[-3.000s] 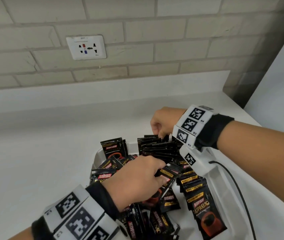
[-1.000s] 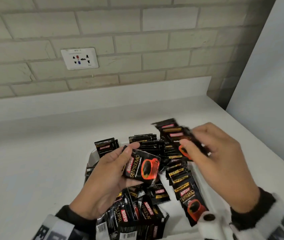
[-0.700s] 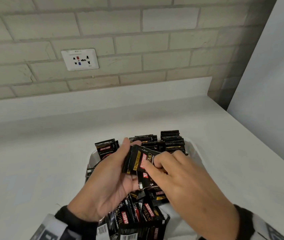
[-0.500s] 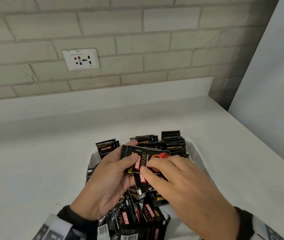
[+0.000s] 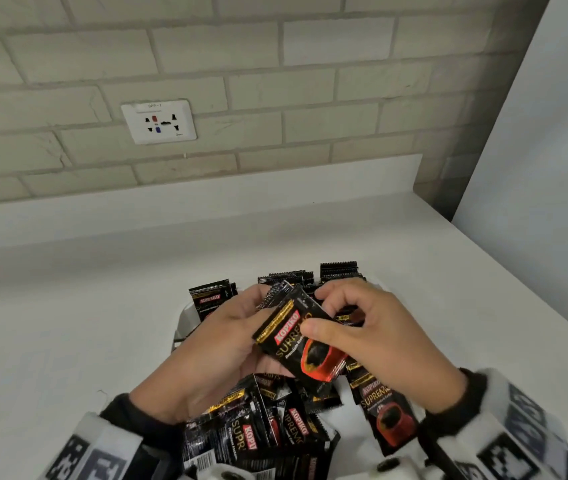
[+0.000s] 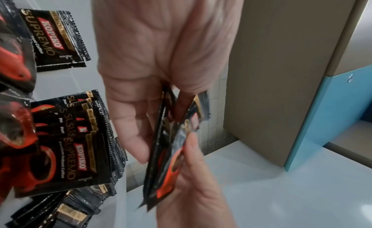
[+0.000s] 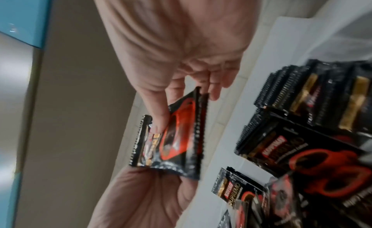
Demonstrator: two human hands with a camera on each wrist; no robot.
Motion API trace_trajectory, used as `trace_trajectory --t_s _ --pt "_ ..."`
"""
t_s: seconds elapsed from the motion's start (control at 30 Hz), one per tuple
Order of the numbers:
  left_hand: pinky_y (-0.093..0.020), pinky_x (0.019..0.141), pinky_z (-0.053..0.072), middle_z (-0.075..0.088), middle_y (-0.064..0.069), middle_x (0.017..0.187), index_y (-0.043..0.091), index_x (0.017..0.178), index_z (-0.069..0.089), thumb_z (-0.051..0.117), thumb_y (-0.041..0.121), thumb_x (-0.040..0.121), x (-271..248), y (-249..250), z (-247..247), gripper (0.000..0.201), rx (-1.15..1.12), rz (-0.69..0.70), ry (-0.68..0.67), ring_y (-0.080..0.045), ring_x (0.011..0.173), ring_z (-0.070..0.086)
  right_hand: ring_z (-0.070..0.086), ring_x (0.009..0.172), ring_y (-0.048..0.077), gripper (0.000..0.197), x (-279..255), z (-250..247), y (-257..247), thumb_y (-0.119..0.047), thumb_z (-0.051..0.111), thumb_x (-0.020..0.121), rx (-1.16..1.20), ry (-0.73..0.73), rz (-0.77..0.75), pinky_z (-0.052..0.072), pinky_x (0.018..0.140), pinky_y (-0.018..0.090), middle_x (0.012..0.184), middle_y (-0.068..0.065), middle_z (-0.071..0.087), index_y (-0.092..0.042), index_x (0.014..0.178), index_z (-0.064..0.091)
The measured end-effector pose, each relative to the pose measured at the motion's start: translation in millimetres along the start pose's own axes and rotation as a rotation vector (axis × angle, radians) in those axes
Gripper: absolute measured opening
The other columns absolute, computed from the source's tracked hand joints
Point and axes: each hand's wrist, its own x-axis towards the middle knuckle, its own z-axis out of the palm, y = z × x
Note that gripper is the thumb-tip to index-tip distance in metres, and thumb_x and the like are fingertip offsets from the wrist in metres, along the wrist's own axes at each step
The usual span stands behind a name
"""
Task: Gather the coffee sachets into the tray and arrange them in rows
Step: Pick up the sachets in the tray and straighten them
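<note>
A: Between both palms, the left hand cradled a small sachet stack; the right hand pinched its top packet, above the tray.

B: Risk: slick packets could fan apart; a loosened pinch would drop them onto the rows beneath.

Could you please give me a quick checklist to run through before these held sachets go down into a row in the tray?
1. Held sachets secured: ok, left hand cups them, right hand pinches them with the thumb on top.
2. Held sachets squared into a neat stack: not ok, edges are fanned apart in the left wrist view.
3. Existing rows standing at the tray's far end: ok.
4. Free slot for the stack: cannot tell, both hands hide the tray's middle.
5. Loose sachets at the near end sorted: not ok, they lie jumbled.
6. Tray sitting flat on the counter: cannot tell, only a part of its rim shows.
</note>
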Motion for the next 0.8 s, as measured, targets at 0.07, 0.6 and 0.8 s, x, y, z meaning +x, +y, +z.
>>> trace_trajectory --t_s 0.07,0.6,0.8 --pt "-0.026 0.051 0.056 0.07 -0.008 0.072 0.009 0.092 0.059 0.057 0.021 0.069 -0.5 0.8 1.9 0.026 0.001 0.009 -0.008 -0.017 0.061 0.068 0.066 0.076 0.006 0.018 1.1 6.2 5.0 -0.025 0.074 0.07 0.158 -0.004 0.077 0.054 0.071 0.023 0.082 -0.005 0.07 -0.021 0.064 0.057" --pt "-0.034 0.097 0.048 0.068 0.013 0.102 0.04 0.118 0.039 0.051 0.009 0.093 8.9 -33.8 23.7 0.041 0.165 0.217 0.282 -0.001 0.099 0.063 0.055 0.102 -0.005 0.023 -4.7 45.6 21.3 -0.039 0.039 0.095 0.278 0.097 0.032 0.045 0.086 0.014 0.113 -0.009 0.056 -0.034 0.118 0.037" --pt "-0.005 0.066 0.044 0.053 0.016 0.089 0.039 0.14 0.013 0.044 0.011 0.096 7.8 -23.9 19.0 0.061 0.481 0.175 0.172 0.005 0.071 0.054 0.028 0.128 -0.011 0.054 2.9 18.0 1.7 -0.058 0.035 0.086 0.087 -0.076 0.014 0.025 0.109 0.014 0.138 -0.022 0.03 -0.045 0.136 0.021"
